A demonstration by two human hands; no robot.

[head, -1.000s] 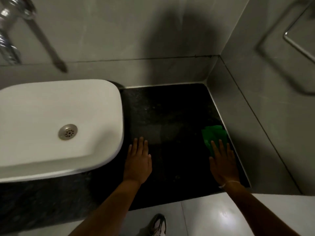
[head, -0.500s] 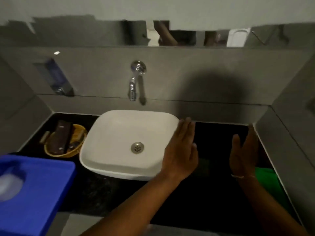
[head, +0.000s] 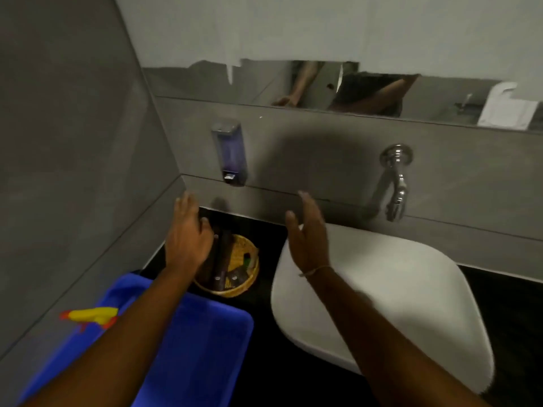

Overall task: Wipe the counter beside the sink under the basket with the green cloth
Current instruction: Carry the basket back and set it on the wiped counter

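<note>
A round yellow woven basket (head: 245,270) with dark items in it stands on the black counter (head: 264,230), left of the white sink (head: 396,289). My left hand (head: 188,233) hovers over the basket's left side, fingers apart, holding nothing. My right hand (head: 308,239) is raised edge-on between the basket and the sink's left rim, fingers straight, empty. The green cloth is out of view.
A blue plastic bin (head: 191,348) sits in front of the basket, with a yellow and red object (head: 91,315) at its left. A soap dispenser (head: 230,152) and a chrome tap (head: 395,183) hang on the back wall. A grey wall closes the left side.
The view swung left from the counter's right end to the basket side. My right hand left the green cloth behind. Both hands moved left, toward the basket.
</note>
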